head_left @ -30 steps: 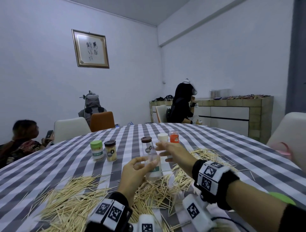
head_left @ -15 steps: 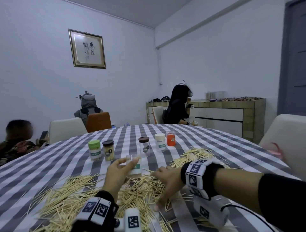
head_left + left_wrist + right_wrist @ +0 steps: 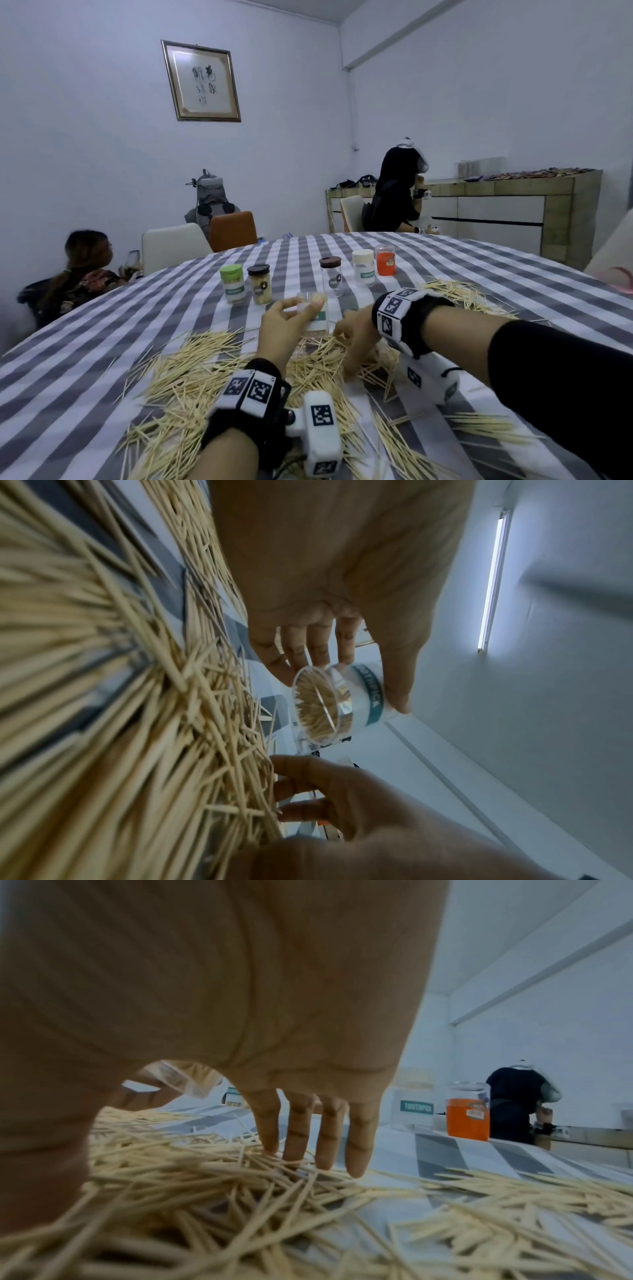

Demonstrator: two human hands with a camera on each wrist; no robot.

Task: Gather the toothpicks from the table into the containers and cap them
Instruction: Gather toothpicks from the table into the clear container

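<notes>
My left hand [image 3: 289,318] holds a clear, uncapped toothpick container [image 3: 314,317] with a teal label just above the table. In the left wrist view the container [image 3: 329,704] is tilted and shows toothpicks inside, gripped between thumb and fingers. My right hand [image 3: 356,337] reaches down beside it, with its straight fingers [image 3: 298,1134] touching a loose pile of toothpicks [image 3: 318,363]. More toothpicks [image 3: 178,387] are strewn over the checked tablecloth [image 3: 513,281]. The held container [image 3: 185,1080] shows through the gap under my right palm.
A row of capped containers stands further back: green-capped [image 3: 232,283], dark-capped and full [image 3: 259,284], dark-capped glass [image 3: 331,275], white-capped [image 3: 363,267] and orange [image 3: 385,259]. Another toothpick heap [image 3: 459,294] lies at the right. Other people sit beyond the table.
My right hand dropped from the container's mouth down onto the toothpick pile and stays there. My left hand lowered the container slightly towards the table.
</notes>
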